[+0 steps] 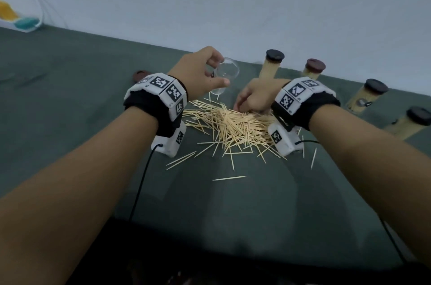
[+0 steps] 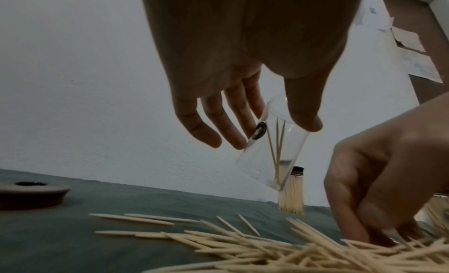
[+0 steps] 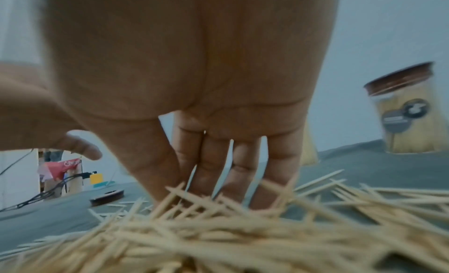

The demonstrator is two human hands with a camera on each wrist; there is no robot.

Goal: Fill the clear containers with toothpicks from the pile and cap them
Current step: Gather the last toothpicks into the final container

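My left hand (image 1: 217, 72) holds a clear container (image 1: 225, 76) tilted in the air, just beyond the toothpick pile (image 1: 238, 126). In the left wrist view the thumb and fingers (image 2: 218, 123) pinch the container (image 2: 272, 150) near its rim, and a few toothpicks lie inside it. My right hand (image 1: 242, 105) reaches down into the far side of the pile. Its fingers (image 3: 243, 162) point straight down among the toothpicks (image 3: 218, 238), with the thumb held apart to the left. A loose dark cap (image 1: 140, 74) lies on the cloth left of my left wrist.
Several filled, capped containers stand along the back right of the green cloth table (image 1: 70, 98): one (image 1: 272, 64) behind the right hand, others (image 1: 312, 69) (image 1: 366, 95) (image 1: 408, 121) further right. Stray toothpicks (image 1: 229, 178) lie nearer me. A clear bag (image 1: 21, 19) sits far left.
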